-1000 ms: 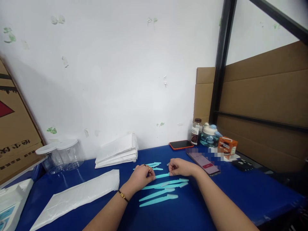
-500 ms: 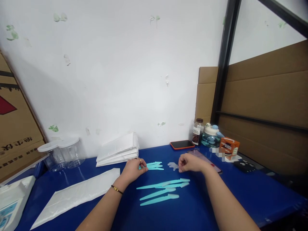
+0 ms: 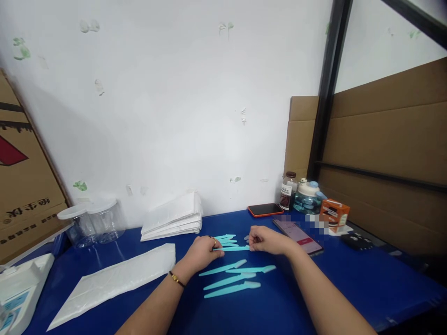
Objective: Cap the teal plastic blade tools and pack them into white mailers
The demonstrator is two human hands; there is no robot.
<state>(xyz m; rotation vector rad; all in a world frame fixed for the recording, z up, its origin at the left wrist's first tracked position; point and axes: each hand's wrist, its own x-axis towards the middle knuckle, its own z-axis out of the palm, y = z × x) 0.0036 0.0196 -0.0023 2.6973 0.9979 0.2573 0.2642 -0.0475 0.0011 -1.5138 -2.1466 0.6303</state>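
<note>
A teal eyebrow razor (image 3: 234, 248) lies level between my two hands. My left hand (image 3: 203, 251) is closed, pinching its handle end. At the razor's head end, the fingers of my right hand (image 3: 268, 240) are pinched together; whether a small cap is in them is hidden. Small translucent caps (image 3: 246, 238) lie partly behind my right fingers. Beyond my left fingertips rests a group of teal razors (image 3: 226, 240). Nearer to me, several more razors (image 3: 232, 289) are spread on the blue table, with pale covers visible on their heads.
A white padded envelope (image 3: 115, 284) lies left, below a stack of white envelopes (image 3: 172, 216). Two clear jars (image 3: 106, 223) and a white device (image 3: 26, 293) stand further left. On the right are two phones (image 3: 265, 210), a brown bottle (image 3: 288, 191), a water bottle (image 3: 307, 199) and an orange box (image 3: 335, 215).
One razor has gone from the top of the front row, and one is now held between my hands. My left hand has moved right and slightly nearer; my right hand has shifted left over the caps.
</note>
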